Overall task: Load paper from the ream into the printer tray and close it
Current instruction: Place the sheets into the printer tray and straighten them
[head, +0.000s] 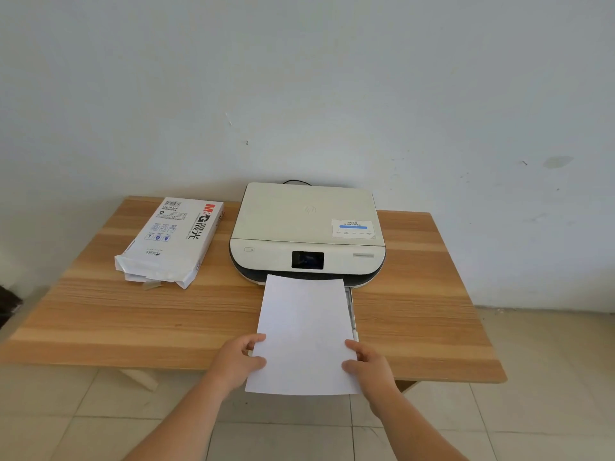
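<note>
Both hands hold a stack of paper [303, 331] by its near end; the left hand [237, 361] pinches the left edge, thumb on top and fingers [256, 339] curled at the sheet's side; the right hand [369, 366] grips the right edge the same way, thumb on the top face, the other fingers partly hidden under the sheet. The paper lies lengthwise toward the printer [307, 234], its far end at the slot below the printer's front panel, its near end out past the tabletop [100, 314] edge above the tiled floor [100, 424].

Along the paper's right side a strip of the tray [351, 311] shows — pulled out from the printer toward the person; the rest of it is covered by the sheet, so whether the paper rests in it cannot be told.

The printer sits at the back middle of the tabletop, lid down, a small dark screen [307, 260] on its front, a sticker [353, 227] on the lid's right corner, a black cable [296, 182] behind it. The ream [171, 241] lies left of the printer, just beside it — its near end torn open, white sheets showing inside the wrapper. A pale wall [299, 78] stands behind.
</note>
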### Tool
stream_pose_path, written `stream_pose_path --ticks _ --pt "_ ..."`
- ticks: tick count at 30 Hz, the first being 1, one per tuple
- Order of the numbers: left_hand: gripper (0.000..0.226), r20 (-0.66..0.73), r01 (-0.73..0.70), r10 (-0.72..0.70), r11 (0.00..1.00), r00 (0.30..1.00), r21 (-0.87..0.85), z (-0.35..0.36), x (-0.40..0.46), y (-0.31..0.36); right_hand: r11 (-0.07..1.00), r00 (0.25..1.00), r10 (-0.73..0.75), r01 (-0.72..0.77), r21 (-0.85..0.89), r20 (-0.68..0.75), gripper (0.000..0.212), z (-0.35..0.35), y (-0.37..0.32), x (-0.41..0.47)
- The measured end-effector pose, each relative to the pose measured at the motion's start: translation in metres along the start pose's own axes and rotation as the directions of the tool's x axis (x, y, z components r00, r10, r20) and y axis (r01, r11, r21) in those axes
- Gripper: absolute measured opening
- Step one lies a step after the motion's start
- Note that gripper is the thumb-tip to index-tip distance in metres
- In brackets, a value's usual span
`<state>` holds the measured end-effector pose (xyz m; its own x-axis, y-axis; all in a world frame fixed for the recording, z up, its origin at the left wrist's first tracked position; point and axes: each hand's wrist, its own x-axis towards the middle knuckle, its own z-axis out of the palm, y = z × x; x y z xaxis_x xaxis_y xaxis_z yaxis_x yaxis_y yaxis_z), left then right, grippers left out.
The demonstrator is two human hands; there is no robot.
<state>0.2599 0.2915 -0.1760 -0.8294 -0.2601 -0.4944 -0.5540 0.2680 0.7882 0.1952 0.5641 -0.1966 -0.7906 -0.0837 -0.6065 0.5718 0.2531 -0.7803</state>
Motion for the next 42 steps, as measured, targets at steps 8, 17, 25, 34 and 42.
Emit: stream_pose_path --ticks 8,17,25,34,42 --pt "0.046 0.02 0.029 -0.029 1.0 0.999 -0.008 0.009 0.01 -0.014 0.998 0.997 0.053 -0.051 0.034 -0.049 0.049 0.005 0.014 0.009" --pt "0.044 0.065 0.079 -0.076 0.996 0.995 -0.045 0.025 0.012 -0.031 0.986 0.99 0.135 -0.129 0.106 -0.049 0.049 0.002 0.036 0.007" --pt "0.043 0.102 0.123 -0.116 0.991 0.988 -0.061 0.035 0.015 -0.04 0.98 0.985 0.163 -0.157 0.12 -0.047 0.049 -0.004 0.042 0.009" --pt "0.047 0.109 0.195 -0.187 0.978 0.976 -0.073 0.037 0.024 -0.031 0.963 0.976 0.218 -0.21 0.17 -0.026 0.049 -0.005 0.031 0.02" --pt "0.044 0.06 0.184 -0.181 0.982 0.982 -0.046 0.037 0.037 -0.02 0.952 0.973 0.232 -0.223 0.209 -0.018 0.047 -0.002 0.025 0.037"
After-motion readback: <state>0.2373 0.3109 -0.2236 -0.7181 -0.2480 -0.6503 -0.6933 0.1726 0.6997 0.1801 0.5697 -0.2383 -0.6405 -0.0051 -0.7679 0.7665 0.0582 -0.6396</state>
